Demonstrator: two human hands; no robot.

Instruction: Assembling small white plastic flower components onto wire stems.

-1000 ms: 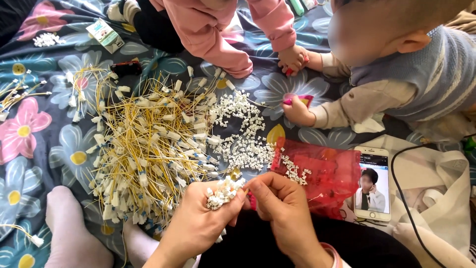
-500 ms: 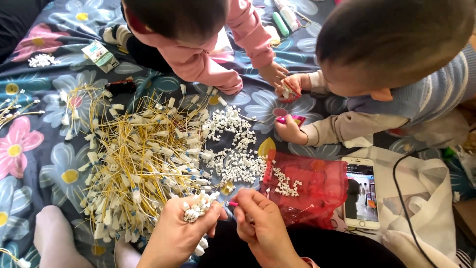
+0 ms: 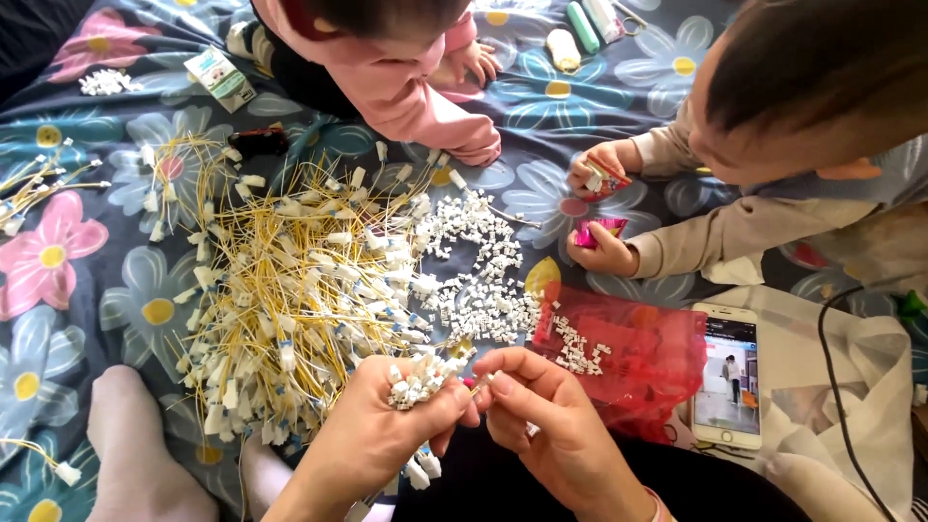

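Observation:
My left hand (image 3: 372, 425) is cupped around a bunch of small white connectors (image 3: 418, 380) on yellow wires, held low in the middle. My right hand (image 3: 541, 416) meets it from the right, its fingertips pinched on one wire end at the bunch. Just beyond my hands lies a big tangled pile of yellow wires with white connectors (image 3: 290, 290). To its right is a loose heap of white plastic connectors (image 3: 478, 280).
Two small children sit at the far side on the flowered sheet (image 3: 58, 261); one child's hands (image 3: 599, 208) hold pink wrappers. A red mesh bag (image 3: 628, 353) and a phone (image 3: 727, 375) lie at right. My bare feet (image 3: 135, 454) rest at lower left.
The view has tilted, so the children now fill more of the top. My hands stay together at the bunch. The child at right has brought both hands onto pink wrappers.

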